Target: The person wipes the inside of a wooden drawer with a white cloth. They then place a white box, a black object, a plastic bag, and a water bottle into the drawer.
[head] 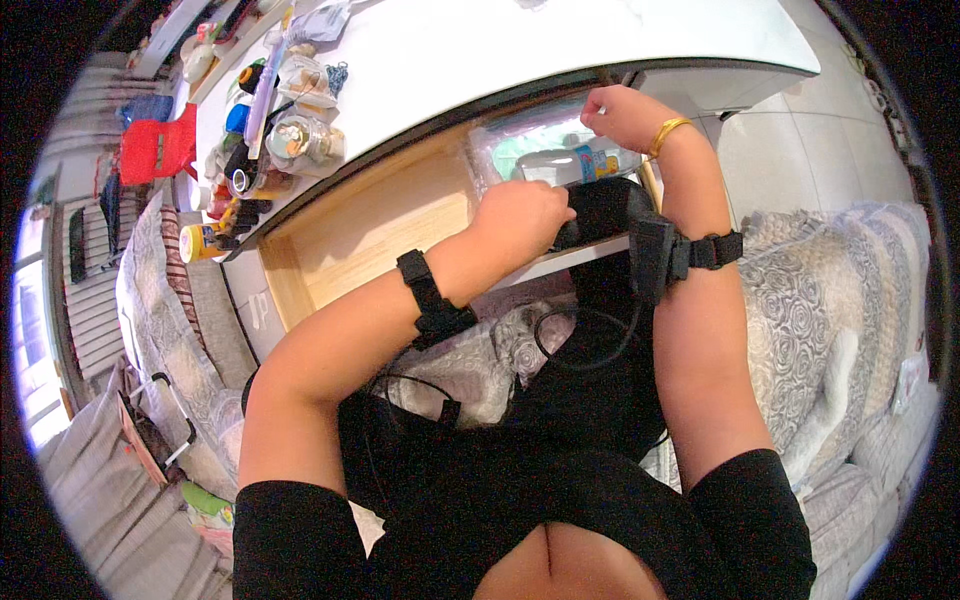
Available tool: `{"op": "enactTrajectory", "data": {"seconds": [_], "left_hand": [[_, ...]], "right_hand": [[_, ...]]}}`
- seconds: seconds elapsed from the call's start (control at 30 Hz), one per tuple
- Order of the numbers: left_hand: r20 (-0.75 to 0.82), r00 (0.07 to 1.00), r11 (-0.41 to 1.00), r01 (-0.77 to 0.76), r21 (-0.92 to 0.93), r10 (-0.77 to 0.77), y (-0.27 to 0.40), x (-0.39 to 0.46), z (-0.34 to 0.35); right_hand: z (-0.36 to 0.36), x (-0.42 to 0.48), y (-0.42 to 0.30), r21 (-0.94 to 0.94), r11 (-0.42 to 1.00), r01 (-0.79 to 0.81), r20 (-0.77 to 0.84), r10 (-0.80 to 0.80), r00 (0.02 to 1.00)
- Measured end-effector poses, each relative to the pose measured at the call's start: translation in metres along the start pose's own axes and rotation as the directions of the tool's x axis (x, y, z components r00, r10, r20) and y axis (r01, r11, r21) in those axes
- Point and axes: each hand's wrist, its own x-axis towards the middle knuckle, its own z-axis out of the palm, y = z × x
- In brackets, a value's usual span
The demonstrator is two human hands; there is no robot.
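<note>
Below the white tabletop a wooden drawer [375, 212] stands pulled out. In its right part lie a clear plastic bottle [556, 166] with a blue label, a clear plastic bag [501, 150] with something pale green in it, and a black object [606, 210]. My left hand [523, 215] is over the drawer's front side, fingers curled, at the left edge of the black object; whether it grips that object is hidden. Above the bag and bottle, near the drawer's back right corner, my right hand [624, 116] has thumb and fingertips close together; I cannot tell whether something thin is between them.
The white table [525, 45] holds a glass jar [300, 142], a purple stick-like object [264, 97] and bottles at its left end. A yellow-labelled jar [196, 244] stands at the corner. A red chair [157, 146] is beyond; a patterned sofa cover [795, 300] lies to the right.
</note>
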Motion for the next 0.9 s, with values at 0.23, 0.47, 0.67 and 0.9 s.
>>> {"op": "enactTrajectory", "data": {"seconds": [0.23,0.47,0.67,0.9], "left_hand": [[0.005,0.985,0.971,0.172,-0.164,-0.173,0.013,0.007,0.014],[-0.051,0.985,0.953,0.146,-0.267,-0.165,0.020,-0.003,0.006],[-0.173,0.984,0.971,-0.008,-0.238,-0.034,0.021,-0.011,0.005],[-0.198,0.966,0.975,-0.194,-0.111,0.169,0.020,-0.016,0.002]], "right_hand": [[0.006,-0.005,0.003,0.010,0.998,0.066,0.060,-0.066,0.996],[0.007,0.001,-0.002,-0.018,0.999,-0.049,0.191,0.052,0.980],[0.010,0.003,-0.001,-0.056,0.998,0.018,0.222,-0.005,0.975],[0.012,0.002,0.001,-0.032,0.996,0.083,0.202,-0.075,0.977]]}}
